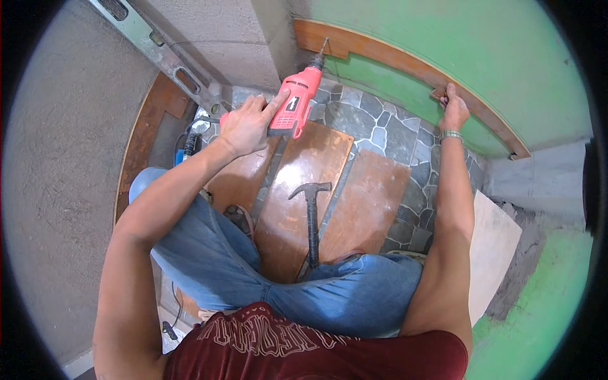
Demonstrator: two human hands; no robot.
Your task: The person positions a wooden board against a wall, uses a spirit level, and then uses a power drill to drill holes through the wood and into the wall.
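Note:
My left hand is closed round a pinkish-red power drill, its index finger stretched along the body. The drill points up and away, and its bit overlaps the left end of a long brown wooden strip; I cannot tell whether the tip touches. The strip lies along the foot of the green wall and has notched ends. Farther right, my right hand grips the strip's lower edge at a small projecting piece, with a watch on the wrist.
A claw hammer rests on brown boards between my legs. The floor has a stone pattern. A long spirit level leans at the far left, near another wooden strip and a blue tool. A pale panel stands right.

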